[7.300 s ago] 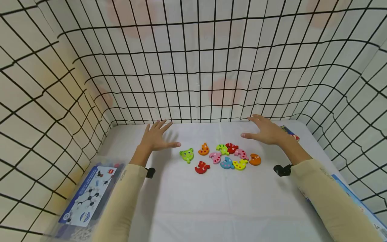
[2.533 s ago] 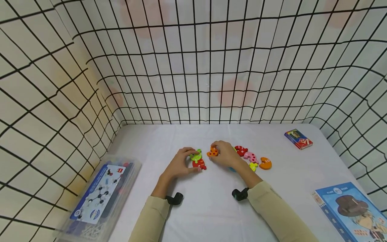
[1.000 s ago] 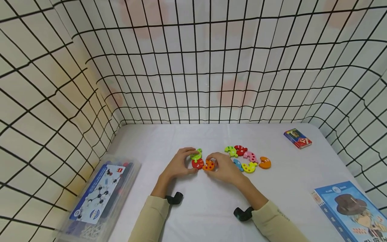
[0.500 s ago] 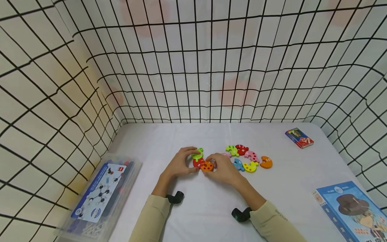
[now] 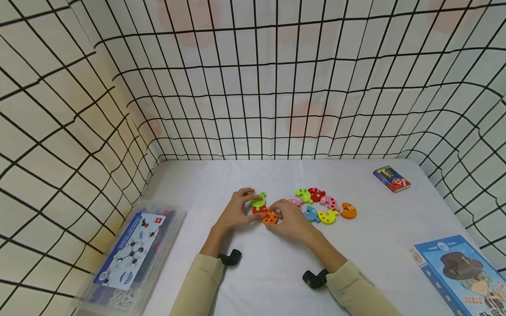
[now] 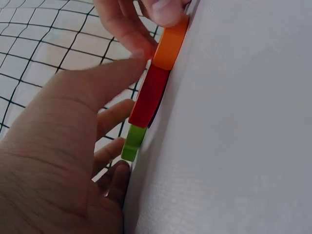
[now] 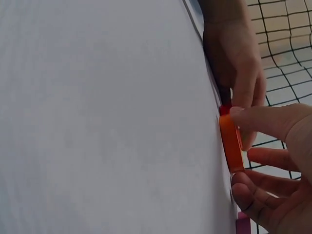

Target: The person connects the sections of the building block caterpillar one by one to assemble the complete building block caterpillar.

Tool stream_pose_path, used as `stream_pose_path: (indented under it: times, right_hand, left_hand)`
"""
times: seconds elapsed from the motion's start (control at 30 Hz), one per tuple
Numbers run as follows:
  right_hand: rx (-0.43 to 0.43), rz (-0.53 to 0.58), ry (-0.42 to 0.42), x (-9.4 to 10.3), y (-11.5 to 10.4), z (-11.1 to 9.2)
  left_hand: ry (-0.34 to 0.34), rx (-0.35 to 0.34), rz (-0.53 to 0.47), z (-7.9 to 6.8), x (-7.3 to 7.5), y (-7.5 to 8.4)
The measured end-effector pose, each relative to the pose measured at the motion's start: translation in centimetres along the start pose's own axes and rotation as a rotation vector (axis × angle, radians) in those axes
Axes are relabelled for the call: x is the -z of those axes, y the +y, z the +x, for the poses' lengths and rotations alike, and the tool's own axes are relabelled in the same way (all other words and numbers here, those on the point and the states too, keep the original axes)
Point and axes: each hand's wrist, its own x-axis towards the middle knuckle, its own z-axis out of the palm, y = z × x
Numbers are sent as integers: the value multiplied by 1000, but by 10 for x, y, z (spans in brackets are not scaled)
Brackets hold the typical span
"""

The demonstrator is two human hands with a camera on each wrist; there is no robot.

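Observation:
Two numbered wooden caterpillar puzzle pieces and a head lie in a short curve on the white table. My left hand (image 5: pixel 236 211) spans the green frog-faced head (image 5: pixel 258 202) and the red piece (image 5: pixel 258 210), its fingers at the head. Its thumb tip presses where red meets orange, as the left wrist view shows. My right hand (image 5: pixel 291 221) pinches the orange spotted piece (image 5: pixel 270 217) between thumb and fingers. In the right wrist view, the orange piece (image 7: pixel 231 144) stands edge-on against the red one, with the right thumb at its near end.
Right of my hands lie several loose pieces, among them a blue one (image 5: pixel 311 214), a yellow one (image 5: pixel 328 217) and an orange one (image 5: pixel 348 210). A card box (image 5: pixel 392 178) lies back right, a blue book (image 5: pixel 458 272) front right, a clear plastic case (image 5: pixel 130 259) left. Black netting (image 5: pixel 276 96) surrounds the table.
The red piece has joined the green head. My right hand has carried the orange piece left against the red one. Lately my left thumb has moved onto the red-orange joint.

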Motion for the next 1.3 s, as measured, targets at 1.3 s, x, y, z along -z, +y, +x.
stream_pose_path:
  times: [1.3]
  right_hand:
    - [-60,-45,13,36,47,-4]
  left_hand:
    - [-65,42,22,1,-8,8]
